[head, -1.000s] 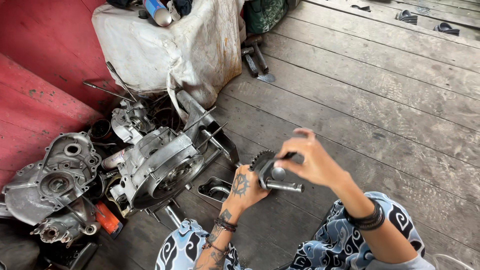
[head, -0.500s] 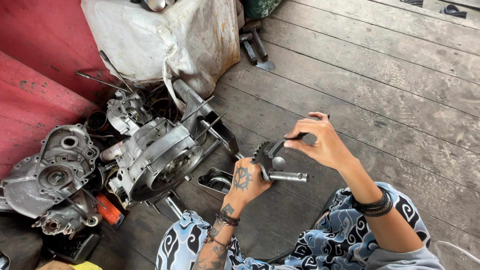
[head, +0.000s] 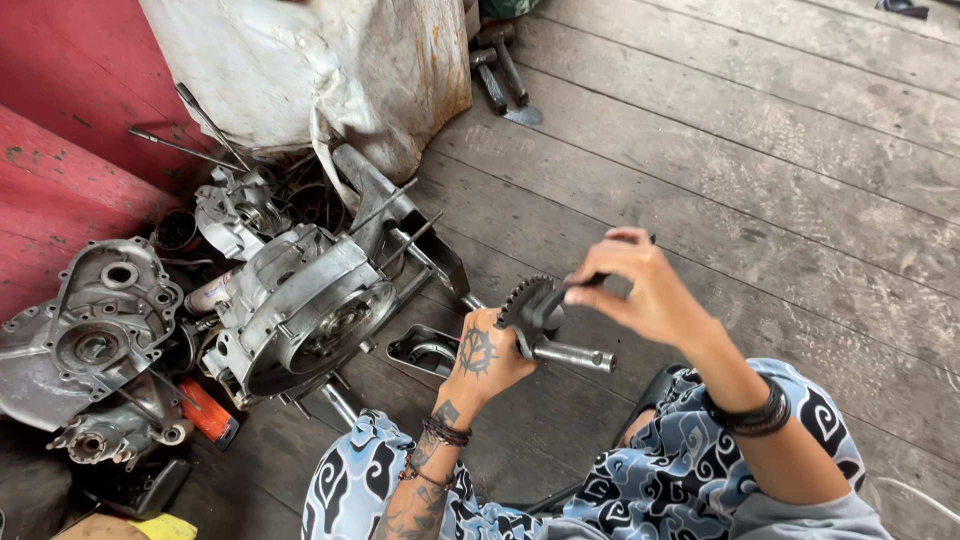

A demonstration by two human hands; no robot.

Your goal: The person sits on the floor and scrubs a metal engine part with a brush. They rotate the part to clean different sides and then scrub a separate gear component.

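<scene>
Steel gear shaft clamped in left hand, fingers wrapped round it above the lap; right hand pinching a thin dark tool against the teeth. Could slip and nick fingers if pushed hard.

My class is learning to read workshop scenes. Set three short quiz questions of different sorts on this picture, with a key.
1. True or false: the left hand grips the toothed gear shaft.
2. What does the right hand pinch? A) thin dark tool B) hammer C) orange can
3. Fill in: the engine crankcase lies on the ______ plank floor.

Key
1. True.
2. A: the thin dark tool meets the gear end.
3. Wooden.
</scene>
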